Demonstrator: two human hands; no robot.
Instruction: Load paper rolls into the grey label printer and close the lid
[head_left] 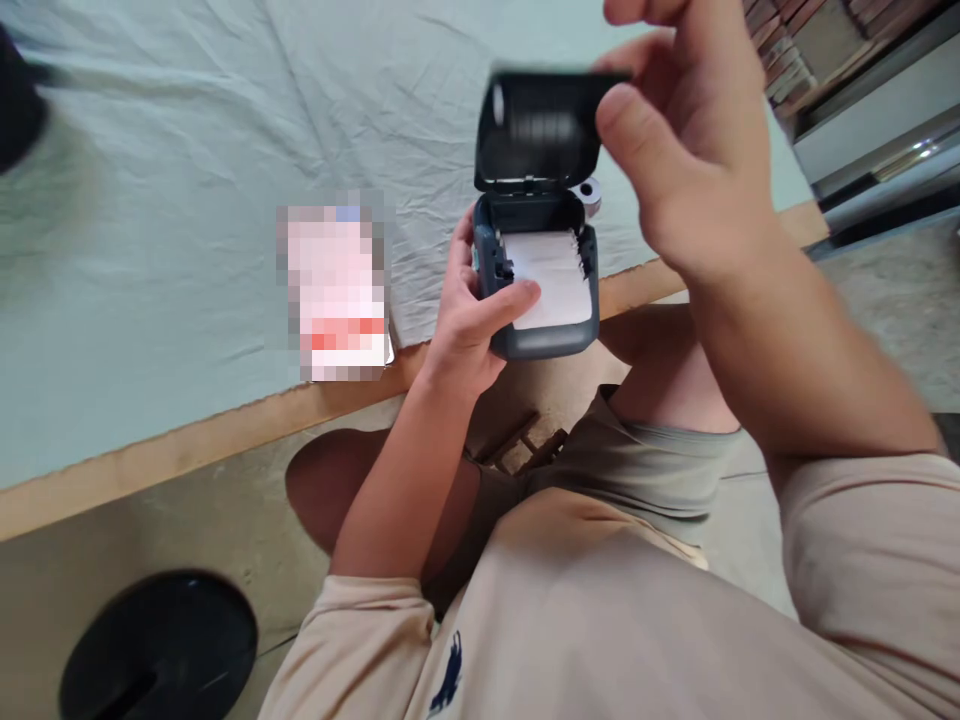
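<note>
A small dark portable label printer is in my left hand, held near the table's front edge with its lid up. Inside it lies white paper, and my left thumb presses on that paper. My left fingers wrap around the printer's left side. At the raised lid, my right hand pinches the right corner between thumb and fingers; the fingers are partly hidden behind the lid. Just behind the printer, a small white roll with a dark core is partly covered.
A pale wrinkled cloth covers the table, which has a wooden edge. A phone-like object, blurred by pixels, lies left of the printer. On the floor stands a black round base. Something dark shows at upper left.
</note>
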